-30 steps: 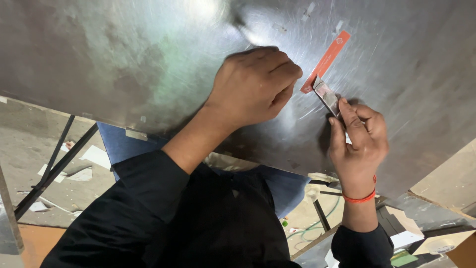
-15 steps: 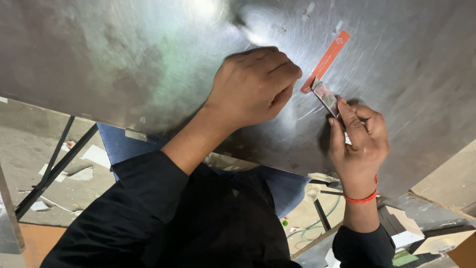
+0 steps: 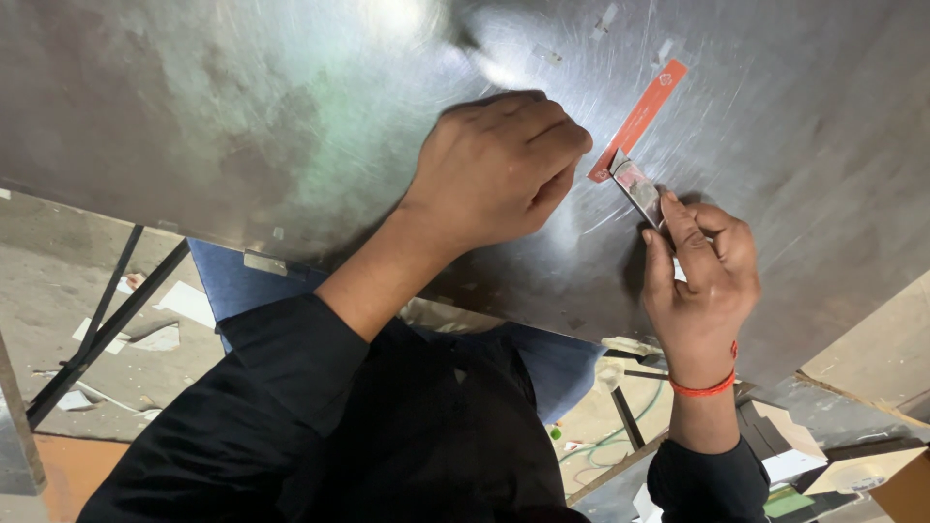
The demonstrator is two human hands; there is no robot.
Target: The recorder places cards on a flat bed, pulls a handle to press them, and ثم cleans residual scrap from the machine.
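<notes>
Lower left of frame: black metal rods point(image 3: 107, 320) over dusty floor point(image 3: 58, 261) strewn with paper scraps point(image 3: 184, 302). Lower right: cardboard boxes point(image 3: 852, 470), green wire point(image 3: 620, 441), blue cloth point(image 3: 242, 286).

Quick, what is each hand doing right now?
Left hand: curled into a loose fist, pressing on the metal sheet, holding nothing visible.
Right hand: closed on a small flat blade, its tip at the orange strip.

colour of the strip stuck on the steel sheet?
Orange strip, lower end at the blade; only the head view shows it.
</notes>
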